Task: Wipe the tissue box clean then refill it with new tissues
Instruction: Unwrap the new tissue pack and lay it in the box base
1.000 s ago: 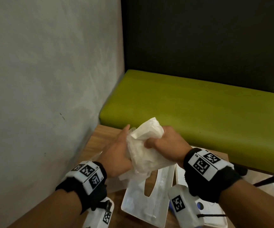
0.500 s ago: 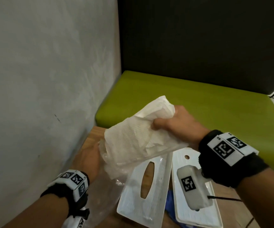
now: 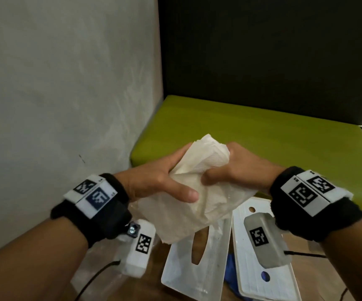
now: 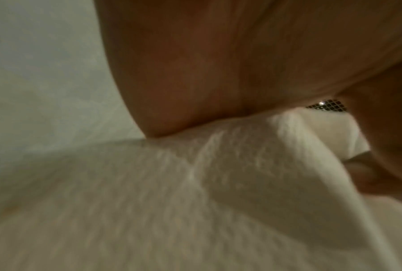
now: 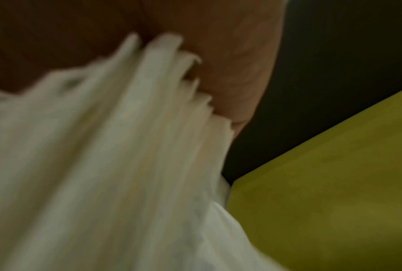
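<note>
Both hands, left hand (image 3: pixel 154 181) and right hand (image 3: pixel 236 170), grip the soft white tissue stack (image 3: pixel 197 192) mid-frame; square it before lowering into the white plastic tissue box (image 3: pixel 249 285)

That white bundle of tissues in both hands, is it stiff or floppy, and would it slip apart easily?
Probably floppy: the tissues crumple and sag below the left hand and right hand. Likely light, since they are held well above the table. The loose layered edges in the right wrist view suggest sheets could slide apart if gripped loosely.
</note>
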### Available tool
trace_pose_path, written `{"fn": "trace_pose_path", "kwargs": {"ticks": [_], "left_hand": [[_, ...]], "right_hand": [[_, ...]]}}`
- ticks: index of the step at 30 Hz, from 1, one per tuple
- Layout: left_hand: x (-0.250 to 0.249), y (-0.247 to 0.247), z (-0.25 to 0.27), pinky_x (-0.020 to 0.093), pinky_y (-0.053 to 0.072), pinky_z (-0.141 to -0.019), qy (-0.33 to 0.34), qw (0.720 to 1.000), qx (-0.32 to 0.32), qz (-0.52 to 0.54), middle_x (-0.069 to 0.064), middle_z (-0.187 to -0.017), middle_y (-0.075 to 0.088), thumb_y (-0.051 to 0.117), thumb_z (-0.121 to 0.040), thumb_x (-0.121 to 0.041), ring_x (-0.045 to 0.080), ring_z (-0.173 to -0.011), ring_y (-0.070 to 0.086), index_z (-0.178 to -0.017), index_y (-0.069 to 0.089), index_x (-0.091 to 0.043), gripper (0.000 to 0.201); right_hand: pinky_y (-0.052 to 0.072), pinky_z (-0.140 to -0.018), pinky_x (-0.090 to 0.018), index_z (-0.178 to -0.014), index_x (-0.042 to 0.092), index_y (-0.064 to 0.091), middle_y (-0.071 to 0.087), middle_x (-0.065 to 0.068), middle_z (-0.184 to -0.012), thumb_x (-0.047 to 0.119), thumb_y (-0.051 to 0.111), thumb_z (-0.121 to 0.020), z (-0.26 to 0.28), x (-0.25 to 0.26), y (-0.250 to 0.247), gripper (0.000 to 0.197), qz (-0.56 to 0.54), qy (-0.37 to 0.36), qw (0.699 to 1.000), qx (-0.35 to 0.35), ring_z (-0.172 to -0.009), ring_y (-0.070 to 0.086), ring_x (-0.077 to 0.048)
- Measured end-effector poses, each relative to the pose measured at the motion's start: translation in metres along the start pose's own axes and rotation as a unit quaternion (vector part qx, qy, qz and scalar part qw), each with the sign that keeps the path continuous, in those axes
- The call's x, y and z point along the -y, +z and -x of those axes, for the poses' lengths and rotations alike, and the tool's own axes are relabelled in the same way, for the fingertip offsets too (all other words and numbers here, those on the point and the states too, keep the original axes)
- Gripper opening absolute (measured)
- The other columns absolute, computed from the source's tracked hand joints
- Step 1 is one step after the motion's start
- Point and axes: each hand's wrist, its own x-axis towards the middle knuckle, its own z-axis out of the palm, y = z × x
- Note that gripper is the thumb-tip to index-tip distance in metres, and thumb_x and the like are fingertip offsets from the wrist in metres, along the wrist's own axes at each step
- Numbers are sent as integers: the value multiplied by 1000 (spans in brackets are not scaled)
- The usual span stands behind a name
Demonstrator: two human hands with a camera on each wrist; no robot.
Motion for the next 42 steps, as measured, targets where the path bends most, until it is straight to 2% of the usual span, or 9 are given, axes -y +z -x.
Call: {"fn": "trace_pose_path", "kwargs": {"ticks": [3, 9, 13, 17, 20, 23, 31, 36, 42], "left_hand": [[-6, 10, -3, 37, 55, -88, 5, 1000, 19, 17, 5, -120, 69, 82, -60, -11, 27, -115, 66, -138, 49, -24, 86], [10, 12, 3, 47, 55, -95, 24, 993, -74, 87, 13, -122, 71, 84, -63, -19, 31, -113, 68, -126, 64, -16, 67], [22, 15, 9, 47, 57, -89, 51, 972, -150, 173, 16, -121, 71, 95, -52, -37, 34, -112, 68, -124, 65, -13, 81], [29, 19, 13, 40, 59, -81, 78, 936, -189, 288, 20, -124, 69, 97, -49, -34, 37, -112, 68, -132, 58, -8, 95], [33, 22, 12, 45, 58, -84, 74, 924, -207, 313, 23, -129, 65, 98, -48, -32, 41, -115, 65, -132, 59, -6, 96], [38, 24, 11, 44, 59, -82, 76, 917, -224, 320, 21, -128, 66, 98, -47, -33, 39, -114, 66, -132, 59, -6, 97], [50, 41, 8, 39, 62, -74, 66, 902, -270, 330, 16, -119, 73, 96, -44, -42, 33, -106, 72, -123, 65, -8, 92], [52, 62, 8, 36, 64, -68, 66, 909, -254, 324, 9, -101, 79, 69, -76, -15, 26, -91, 76, -104, 71, -13, 29], [64, 63, 14, 35, 62, -65, 61, 890, -302, 336, 9, -105, 78, 69, -76, -19, 23, -91, 77, -110, 69, -15, 34]], "right_hand": [[61, -65, -36, -89, 11, 72, 77, -9, -85, 9, 79, -74, 2, 8, -10, 17, -8, -29, 999, 16, -75, 75, -25], [62, -68, -40, -94, 18, 71, 77, -7, -90, 21, 78, -80, 7, 8, -19, 16, -114, -72, 991, -6, -81, 75, -26], [52, -75, -39, -112, 12, 67, 65, -10, -106, 53, 53, -84, 6, -7, -14, 52, -349, -76, 932, -66, -93, 63, -27], [47, -93, -45, -130, 19, 58, 66, -12, -121, 59, 68, -70, 9, -43, 3, 73, -401, -53, 911, -75, -108, 61, -33], [50, -93, -52, -123, 18, 63, 70, -15, -120, 23, 70, -65, 15, -62, 24, 58, -361, -3, 932, 28, -106, 66, -38], [51, -90, -57, -102, 15, 74, 75, -13, -105, 9, 61, -70, 18, -75, 38, 36, -322, 18, 947, 9, -94, 68, -35], [54, -76, -35, -93, 17, 76, 77, -5, -94, 15, 55, -96, 27, -82, 54, 21, -389, 43, 917, -77, -86, 72, -21], [52, -77, -29, -108, 18, 71, 78, 1, -100, 26, 41, -103, 25, -79, 64, 31, -358, 59, 922, -137, -92, 72, -15], [54, -85, -38, -114, 24, 66, 75, 1, -107, 36, 41, -102, 24, -80, 72, 30, -413, 78, 889, -184, -100, 69, -20]]}}
